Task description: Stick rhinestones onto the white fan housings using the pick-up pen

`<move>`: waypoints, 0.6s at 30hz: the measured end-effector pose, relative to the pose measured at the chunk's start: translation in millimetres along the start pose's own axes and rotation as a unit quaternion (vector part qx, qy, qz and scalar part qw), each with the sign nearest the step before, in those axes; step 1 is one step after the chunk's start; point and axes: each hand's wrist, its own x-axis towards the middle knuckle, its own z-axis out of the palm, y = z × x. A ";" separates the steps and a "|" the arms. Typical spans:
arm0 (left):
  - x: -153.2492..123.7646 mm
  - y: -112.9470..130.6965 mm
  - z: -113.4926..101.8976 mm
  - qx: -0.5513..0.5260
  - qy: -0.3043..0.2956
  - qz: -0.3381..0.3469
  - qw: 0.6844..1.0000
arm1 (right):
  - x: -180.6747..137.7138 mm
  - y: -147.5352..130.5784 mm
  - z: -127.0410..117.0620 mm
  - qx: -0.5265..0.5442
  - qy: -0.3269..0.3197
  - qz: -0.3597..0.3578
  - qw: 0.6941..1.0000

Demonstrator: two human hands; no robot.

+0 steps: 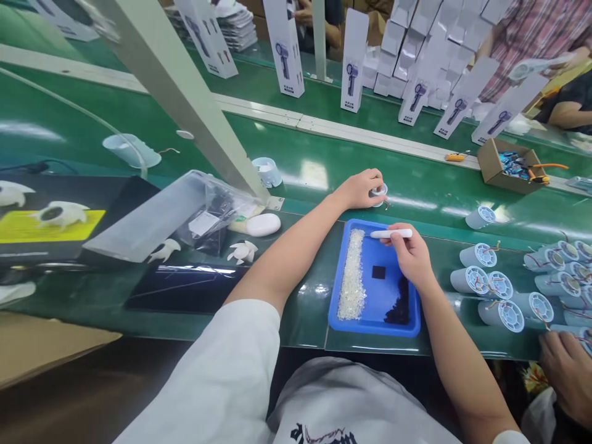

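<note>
Gripping a slim white pen-shaped tool (pixel 388 234), my right hand (pixel 413 251) is closed in a pinch, thumb against fingers, over the upper right part of a shallow rectangular blue plastic tray (pixel 377 296). The tool lies nearly level, its thin tip pointing left toward a long band of small whitish translucent pieces (pixel 352 277) inside the tray's left wall; I cannot tell whether the tip touches them. Just beyond the tray's far edge, my left hand (pixel 362 189) is partly closed, its fingers curled over a pale-blue plastic cylinder (pixel 380 192) from which a short wire protrudes. Near the tray's middle lies a single flat black square (pixel 378 272); a heap of small black pieces (pixel 400 306) fills its lower right corner.

To the right of the tray, several pale-blue cylindrical housings with spoked round ends (pixel 469 279) lie on their sides on the glossy green tabletop (pixel 308 308). Farther right, beside more such housings, is a co-worker's hand (pixel 567 367). To the left of the tray lie a white fin-shaped plastic part (pixel 242 251) and a smooth white oval piece (pixel 263 224). Well beyond the tray, tall white printed cartons (pixel 355 58) stand in a row.
</note>
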 end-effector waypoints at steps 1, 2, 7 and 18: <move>0.4 0.3 0.7 0.000 0.002 0.001 1.000 | -0.2 -0.5 0.1 -0.002 -0.005 -0.001 1.000; 0.7 0.3 1.5 -0.001 0.004 0.001 1.000 | -0.3 -1.0 0.2 -0.004 -0.009 -0.002 1.000; 2.0 -2.5 4.9 -0.023 0.015 0.003 1.000 | 0.5 -2.0 1.0 -0.024 -0.012 0.001 1.000; 8.1 -3.5 7.0 -0.081 0.061 -0.054 0.993 | 0.6 -12.2 -6.1 -0.147 0.096 -0.043 0.984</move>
